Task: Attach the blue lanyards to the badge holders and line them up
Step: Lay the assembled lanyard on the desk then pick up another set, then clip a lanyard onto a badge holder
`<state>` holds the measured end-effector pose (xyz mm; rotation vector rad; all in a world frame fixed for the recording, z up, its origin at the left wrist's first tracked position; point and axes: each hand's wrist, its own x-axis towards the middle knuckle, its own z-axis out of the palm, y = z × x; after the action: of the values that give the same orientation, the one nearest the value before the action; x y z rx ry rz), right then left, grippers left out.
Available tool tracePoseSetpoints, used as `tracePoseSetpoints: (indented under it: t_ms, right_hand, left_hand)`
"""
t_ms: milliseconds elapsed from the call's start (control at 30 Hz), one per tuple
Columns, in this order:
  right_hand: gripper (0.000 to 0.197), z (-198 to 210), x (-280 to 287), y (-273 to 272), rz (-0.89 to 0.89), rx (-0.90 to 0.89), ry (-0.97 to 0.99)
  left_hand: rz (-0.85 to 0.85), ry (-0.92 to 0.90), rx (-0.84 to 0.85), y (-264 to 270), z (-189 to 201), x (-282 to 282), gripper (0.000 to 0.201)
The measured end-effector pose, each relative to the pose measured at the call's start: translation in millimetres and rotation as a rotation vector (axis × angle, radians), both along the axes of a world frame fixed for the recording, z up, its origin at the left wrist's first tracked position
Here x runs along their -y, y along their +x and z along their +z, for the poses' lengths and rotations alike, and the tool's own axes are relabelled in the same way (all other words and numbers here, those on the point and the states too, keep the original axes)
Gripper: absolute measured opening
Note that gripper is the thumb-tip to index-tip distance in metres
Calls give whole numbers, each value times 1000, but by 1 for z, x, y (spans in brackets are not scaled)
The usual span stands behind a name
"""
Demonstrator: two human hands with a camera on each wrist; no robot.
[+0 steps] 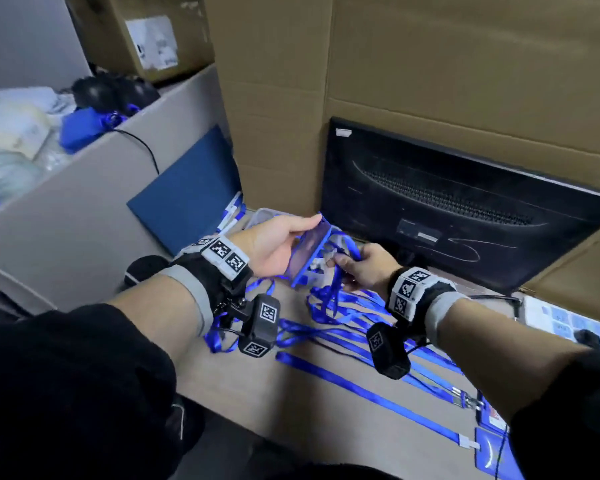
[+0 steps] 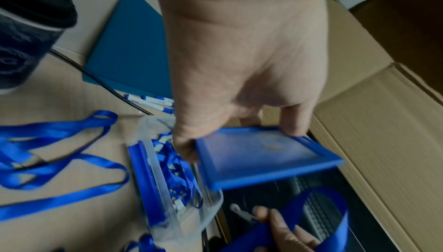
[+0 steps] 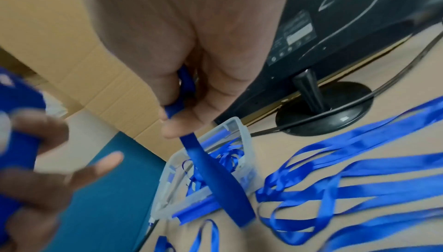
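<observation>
Above the tabletop our left hand pinches a blue badge holder by its edges; beside it, our right hand fingers pinch a blue lanyard.

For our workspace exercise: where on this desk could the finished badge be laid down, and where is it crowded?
Bare desk shows near the front edge, left of the laid-out lanyards. It is crowded around the clear bin, the loose lanyard tangle and the monitor base.
</observation>
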<state>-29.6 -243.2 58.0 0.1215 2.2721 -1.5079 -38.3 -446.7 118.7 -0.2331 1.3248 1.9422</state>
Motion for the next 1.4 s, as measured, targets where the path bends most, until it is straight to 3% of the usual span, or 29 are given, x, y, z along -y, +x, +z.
tracePoseSetpoints:
  t_ms: [100, 167, 267, 367, 467, 533, 567, 667, 733, 833, 1000, 1067, 1133, 1233, 1400]
  right_hand:
    - [23, -5, 28, -32, -213, -12, -122]
    - [15, -7, 46, -53, -302, -38, -189]
    - [11, -16, 69, -79, -381, -71, -178]
    - [14, -35, 84, -97, -397, -74, -103]
    - [15, -46, 98, -101, -393, -36, -112]
    - [3, -50, 105, -99, -366, 19, -105]
    - [8, -54, 105, -99, -354, 41, -92]
    - [24, -62, 106, -100, -319, 90, -30]
    - [7, -60, 108, -97, -294, 136, -70]
    - [16, -60, 109, -89, -270, 218, -89]
    - [10, -68, 104, -64, -135, 300, -26]
    - [11, -71, 102, -55, -101, 326, -39]
    - [13, -72, 100, -47, -79, 346, -49]
    - [15, -72, 98, -37, -49, 389, -61]
    - [11, -72, 96, -29, -7, 385, -25]
  left_hand:
    - [194, -143, -2, -23, -21, 44, 33]
    - [331, -284, 0, -34, -34, 70, 23]
    - [396, -481, -12, -46, -49, 101, 17]
    - [347, -523, -12, -52, -64, 124, 16]
    - [265, -539, 0, -51, -79, 136, 30]
    - [241, -539, 17, -47, -85, 139, 39]
    - [231, -527, 32, -45, -87, 140, 41]
    - [149, -518, 81, -36, -89, 139, 34]
    - [65, -584, 97, -30, -91, 139, 29]
    - [-58, -661, 150, -17, -102, 139, 25]
    - [-257, -806, 269, 11, -126, 136, 27]
    - [-330, -886, 275, 22, -136, 137, 19]
    - [-382, -912, 319, 30, -159, 143, 29]
    - [-342, -891, 411, 39, -199, 152, 44]
    - [-165, -879, 346, 55, -152, 139, 19]
